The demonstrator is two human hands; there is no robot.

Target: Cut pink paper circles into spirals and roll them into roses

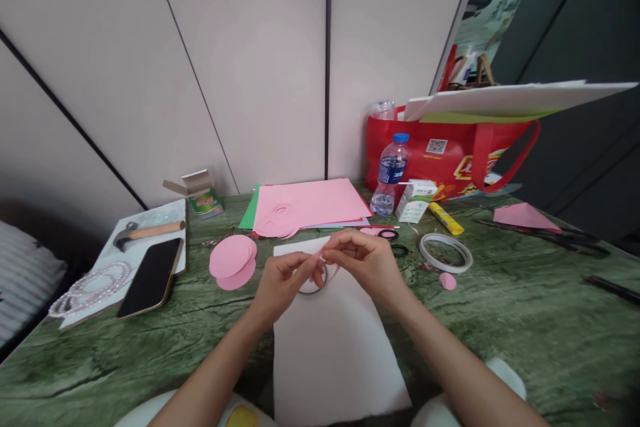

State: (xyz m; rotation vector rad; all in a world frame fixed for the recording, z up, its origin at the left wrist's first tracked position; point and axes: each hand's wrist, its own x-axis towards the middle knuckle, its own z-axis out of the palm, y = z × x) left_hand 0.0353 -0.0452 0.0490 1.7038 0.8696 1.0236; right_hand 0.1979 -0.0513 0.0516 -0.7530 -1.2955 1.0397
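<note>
My left hand and my right hand meet above a white sheet in the middle of the table. Fingers of both hands pinch a small pink paper piece between them, and a thin curved edge of it hangs below my right fingertips. Under the hands, partly hidden, a round ring-like object lies on the white sheet. Pink paper circles are stacked left of my left hand. To the right of my right hand lie black-handled scissors, partly covered by that hand.
Behind are pink sheets, a bottle, a small white box and a red bag. A tape roll and glue stick lie right. A phone, hammer and beads lie left on the green table.
</note>
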